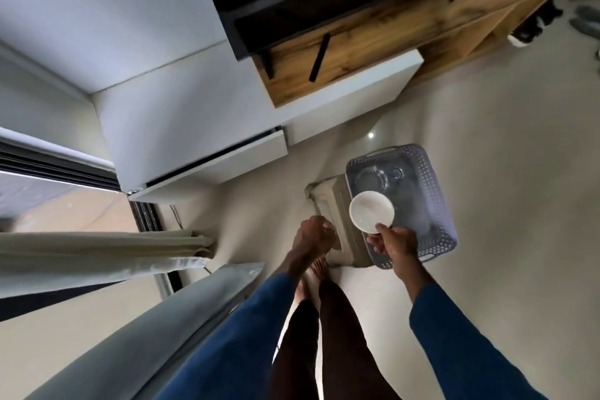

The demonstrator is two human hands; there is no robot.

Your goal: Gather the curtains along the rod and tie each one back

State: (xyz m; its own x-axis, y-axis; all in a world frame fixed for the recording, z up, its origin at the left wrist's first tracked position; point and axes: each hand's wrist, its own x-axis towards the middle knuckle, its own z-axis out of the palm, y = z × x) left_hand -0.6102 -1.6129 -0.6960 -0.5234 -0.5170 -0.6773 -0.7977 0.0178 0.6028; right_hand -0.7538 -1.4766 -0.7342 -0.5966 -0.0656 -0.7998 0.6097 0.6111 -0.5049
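A cream curtain (97,253) hangs bunched at the left beside the window, its hem just above the floor. A second, greyish curtain (136,334) runs along the lower left. My right hand (391,245) pinches the rim of a small white plate (371,211) over a grey perforated basket (406,201). My left hand (313,234) hovers over the floor with fingers loosely curled and holds nothing. Neither hand touches a curtain. No curtain rod or tie-back is in view.
The basket sits on a low beige stool (337,224) and holds glass dishes. A white cabinet (194,127) and a wooden unit (373,39) stand behind. Shoes (532,26) lie at the far right. My bare feet (316,276) stand on the pale floor.
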